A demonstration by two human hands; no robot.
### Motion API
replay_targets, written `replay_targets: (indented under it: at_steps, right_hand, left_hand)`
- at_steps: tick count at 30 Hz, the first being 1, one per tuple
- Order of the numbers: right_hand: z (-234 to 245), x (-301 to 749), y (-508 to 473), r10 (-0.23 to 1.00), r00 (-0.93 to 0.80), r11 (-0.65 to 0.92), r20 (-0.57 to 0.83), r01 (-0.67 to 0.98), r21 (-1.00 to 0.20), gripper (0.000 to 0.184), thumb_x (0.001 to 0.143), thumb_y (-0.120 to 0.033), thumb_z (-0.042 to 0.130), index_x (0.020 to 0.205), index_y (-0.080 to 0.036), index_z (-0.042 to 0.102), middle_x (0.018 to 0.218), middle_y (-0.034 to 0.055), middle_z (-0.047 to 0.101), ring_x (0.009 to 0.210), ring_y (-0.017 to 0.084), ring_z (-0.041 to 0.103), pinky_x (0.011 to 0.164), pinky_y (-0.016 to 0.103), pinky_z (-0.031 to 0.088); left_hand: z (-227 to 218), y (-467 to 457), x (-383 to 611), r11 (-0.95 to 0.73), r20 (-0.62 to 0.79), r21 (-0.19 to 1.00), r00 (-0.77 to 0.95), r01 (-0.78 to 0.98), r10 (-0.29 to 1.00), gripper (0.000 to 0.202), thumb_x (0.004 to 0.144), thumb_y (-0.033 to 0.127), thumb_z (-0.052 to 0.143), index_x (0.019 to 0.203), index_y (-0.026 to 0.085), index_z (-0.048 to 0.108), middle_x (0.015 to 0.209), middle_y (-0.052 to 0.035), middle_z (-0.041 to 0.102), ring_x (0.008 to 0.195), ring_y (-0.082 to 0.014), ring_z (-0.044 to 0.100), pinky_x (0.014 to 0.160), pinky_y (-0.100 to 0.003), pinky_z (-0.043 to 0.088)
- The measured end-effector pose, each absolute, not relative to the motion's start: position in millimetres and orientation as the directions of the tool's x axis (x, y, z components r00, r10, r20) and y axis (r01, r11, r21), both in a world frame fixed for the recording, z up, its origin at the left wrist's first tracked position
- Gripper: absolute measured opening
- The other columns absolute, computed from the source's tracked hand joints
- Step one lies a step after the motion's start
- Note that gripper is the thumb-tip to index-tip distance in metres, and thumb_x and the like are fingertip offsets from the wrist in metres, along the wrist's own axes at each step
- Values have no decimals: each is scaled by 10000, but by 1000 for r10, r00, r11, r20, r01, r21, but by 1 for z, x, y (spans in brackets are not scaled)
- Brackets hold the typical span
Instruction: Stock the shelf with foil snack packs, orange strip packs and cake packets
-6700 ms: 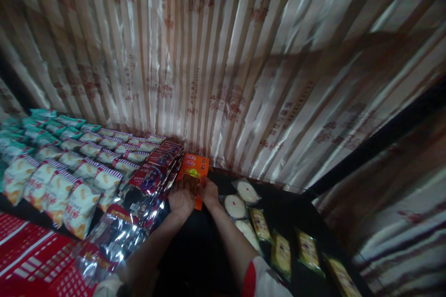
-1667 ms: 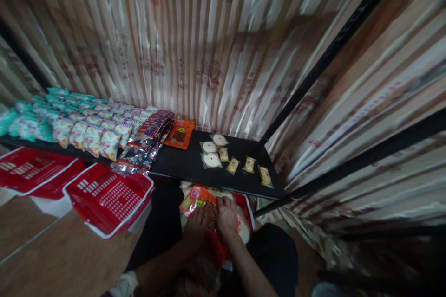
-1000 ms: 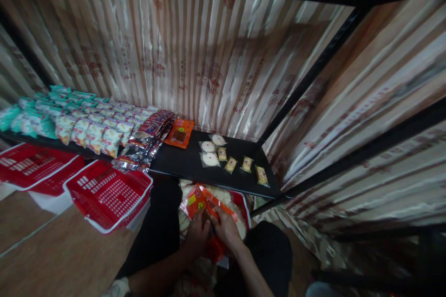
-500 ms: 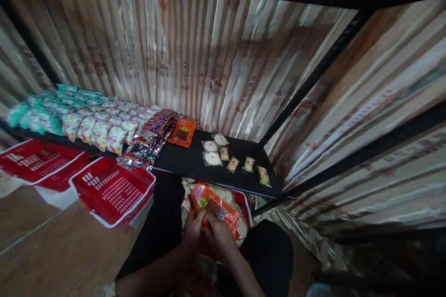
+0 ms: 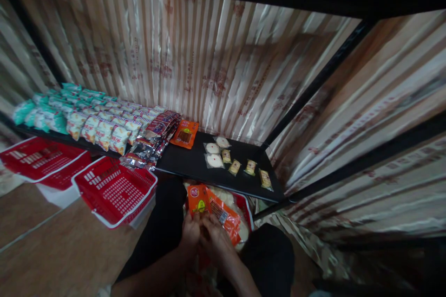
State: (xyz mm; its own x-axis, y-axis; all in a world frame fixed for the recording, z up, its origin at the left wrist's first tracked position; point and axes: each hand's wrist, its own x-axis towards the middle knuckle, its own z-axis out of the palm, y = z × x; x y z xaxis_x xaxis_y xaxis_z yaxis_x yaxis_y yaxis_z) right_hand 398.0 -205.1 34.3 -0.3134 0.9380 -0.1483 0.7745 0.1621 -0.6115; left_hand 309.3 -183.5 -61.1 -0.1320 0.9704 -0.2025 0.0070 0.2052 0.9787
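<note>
Room: black shelf (image 5: 188, 163) before striped curtain (image 5: 195, 55); red baskets (image 5: 114, 192) on wood floor (image 5: 52, 250). Just below the shelf's front edge: orange packets (image 5: 198, 197), fanned, long axes running away from the person toward the shelf. Grips of left hand (image 5: 191, 235) and right hand (image 5: 216, 240) apparently pinch the lower ends; view blurred.

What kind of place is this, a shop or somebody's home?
Probably a small shop or snack stall. A black shelf carries neat rows of bagged snacks, red shopping baskets stand on the floor beside it, and the left hand and right hand hold orange packets.
</note>
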Motion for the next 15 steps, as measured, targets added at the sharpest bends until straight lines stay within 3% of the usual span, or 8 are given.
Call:
replay_targets:
  at_steps: [3,7,12,15]
  right_hand:
    - [34,402,-201,942,-320,167,-98,702,-692,166,773,-189,464,843,-204,614,947,56,614,901,163,573,810,243,435]
    - [30,411,-191,987,-160,94,-27,699,-709,226,825,-285,424,917,-198,611,950,70,637,909,188,586,826,291,448]
    - [23,423,-177,987,100,-1,122,777,-630,327,812,-333,418,1041,-172,587,1075,123,611,1027,241,551,914,374,415]
    - [19,427,-170,990,127,-56,65,765,-641,375,791,-359,439,1090,-172,565,1099,118,613,1015,240,568,895,365,426]
  left_hand:
    - [-48,-183,307,267,-307,935,-159,-231,938,408,725,522,501,903,164,585,887,-107,674,854,-245,634,791,-361,489]
    - [-27,-178,303,291,-387,815,-97,-501,917,448,630,521,611,872,146,566,849,-98,678,788,-232,649,734,-336,506]
    - [-13,-170,296,286,-400,756,-69,-589,914,458,579,459,702,881,137,582,821,-82,692,776,-231,661,709,-312,512]
    - [-10,-165,292,297,-410,748,-61,-593,910,441,577,448,710,873,146,588,775,-66,696,746,-231,667,678,-311,520]
